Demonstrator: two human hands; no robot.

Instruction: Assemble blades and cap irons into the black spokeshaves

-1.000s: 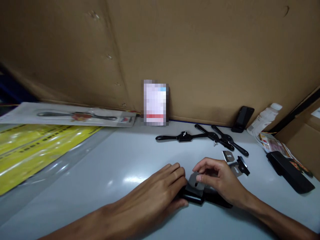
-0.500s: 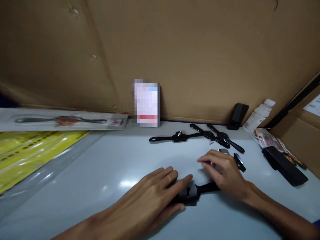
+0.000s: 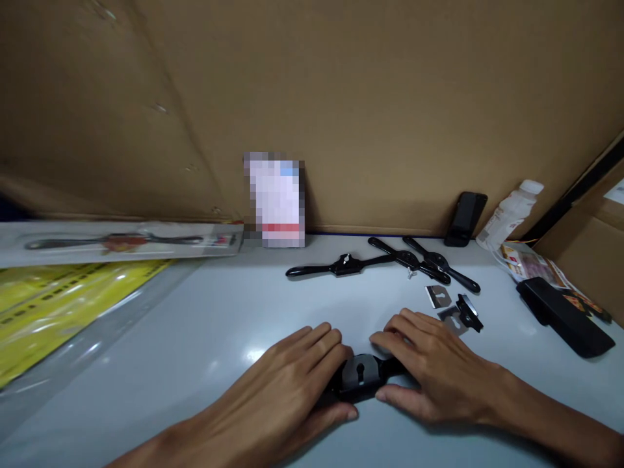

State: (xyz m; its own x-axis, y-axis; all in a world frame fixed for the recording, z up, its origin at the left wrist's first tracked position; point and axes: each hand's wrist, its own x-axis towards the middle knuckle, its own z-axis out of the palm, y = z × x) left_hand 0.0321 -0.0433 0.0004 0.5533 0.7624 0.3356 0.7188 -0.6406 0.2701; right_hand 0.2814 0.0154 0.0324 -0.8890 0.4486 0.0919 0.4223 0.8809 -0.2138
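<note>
A black spokeshave point(image 3: 363, 392) lies on the table in front of me, with a flat grey blade point(image 3: 371, 372) on its body. The blade has a keyhole-shaped slot. Wrapped over the left handle is my left hand point(image 3: 307, 383), its thumb along the near side. My right hand point(image 3: 429, 370) is closed around the right handle, thumb tip beside the body. Beyond the right hand lie a loose slotted blade point(image 3: 440, 296), another slotted plate point(image 3: 452, 318) and some small black metal parts point(image 3: 468, 313). Both handles are mostly hidden by my fingers.
Several black spokeshaves point(image 3: 347, 264) lie farther back. At left are a packaged spokeshave point(image 3: 131, 244) and yellow plastic packaging point(image 3: 73, 286). A blurred-out card point(image 3: 277, 201), a phone point(image 3: 465, 219), a bottle point(image 3: 509, 214) and a black case point(image 3: 565, 316) stand or lie around the back and right.
My right hand has come down and left, from hovering above the right handle to closing around it. My left index finger has drawn back from the blade. The view has shifted slightly.
</note>
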